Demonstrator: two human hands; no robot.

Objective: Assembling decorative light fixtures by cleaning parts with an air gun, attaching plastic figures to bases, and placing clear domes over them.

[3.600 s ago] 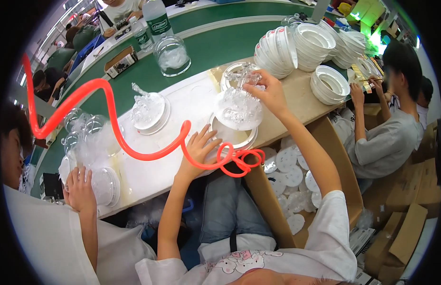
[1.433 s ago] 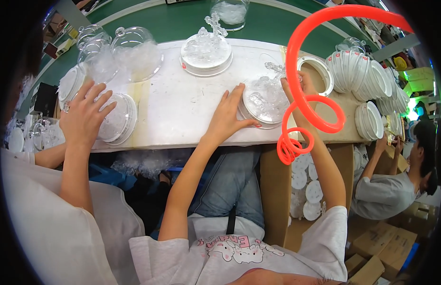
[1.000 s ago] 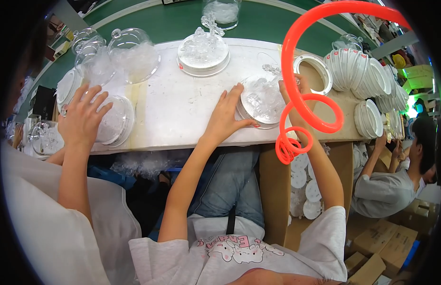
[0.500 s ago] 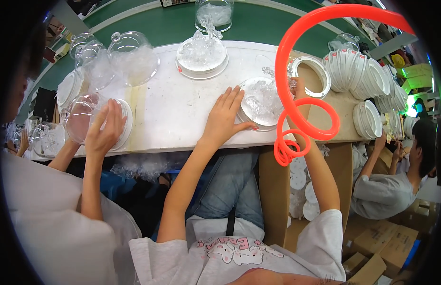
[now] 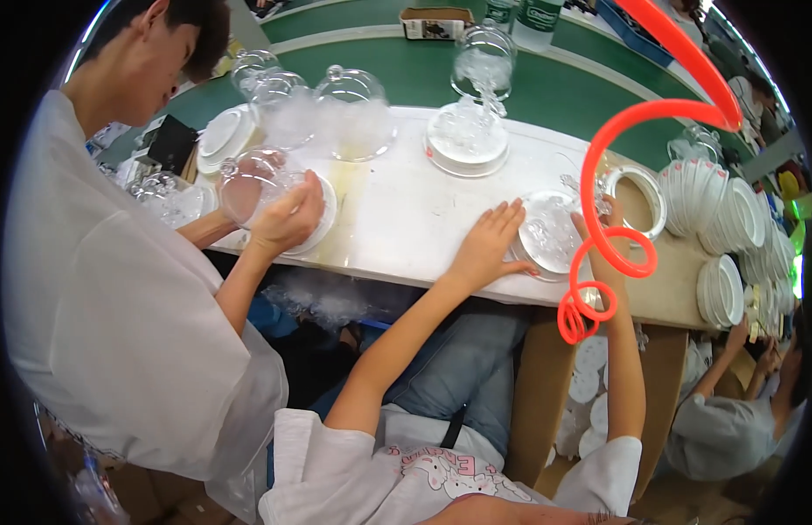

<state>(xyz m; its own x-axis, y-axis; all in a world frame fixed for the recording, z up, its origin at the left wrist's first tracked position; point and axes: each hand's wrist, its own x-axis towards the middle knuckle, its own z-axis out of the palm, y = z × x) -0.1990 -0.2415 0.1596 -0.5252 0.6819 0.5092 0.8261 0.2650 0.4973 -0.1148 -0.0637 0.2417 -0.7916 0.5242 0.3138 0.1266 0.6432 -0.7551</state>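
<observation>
A white plate (image 5: 546,249) carrying a clear plastic piece sits on the white tabletop (image 5: 406,219) in front of me. My left hand (image 5: 489,247) lies flat beside it with fingers spread, fingertips touching the plate's left rim. My right hand (image 5: 601,234) is against the plate's right rim, partly hidden behind a red coiled hose (image 5: 620,249), so its grip is unclear. To my left, a co-worker's hands (image 5: 283,219) hold a clear dome (image 5: 248,185) over another white plate.
More clear domes (image 5: 353,112) and a loaded plate (image 5: 467,144) stand further back, with a glass jar (image 5: 484,61) on the green belt. Stacks of white plates (image 5: 729,223) sit at right. A cardboard box of white discs (image 5: 589,394) is below.
My left hand slid off the plate's top to its left rim. The co-worker took up a clear dome in both hands. My view shifted left.
</observation>
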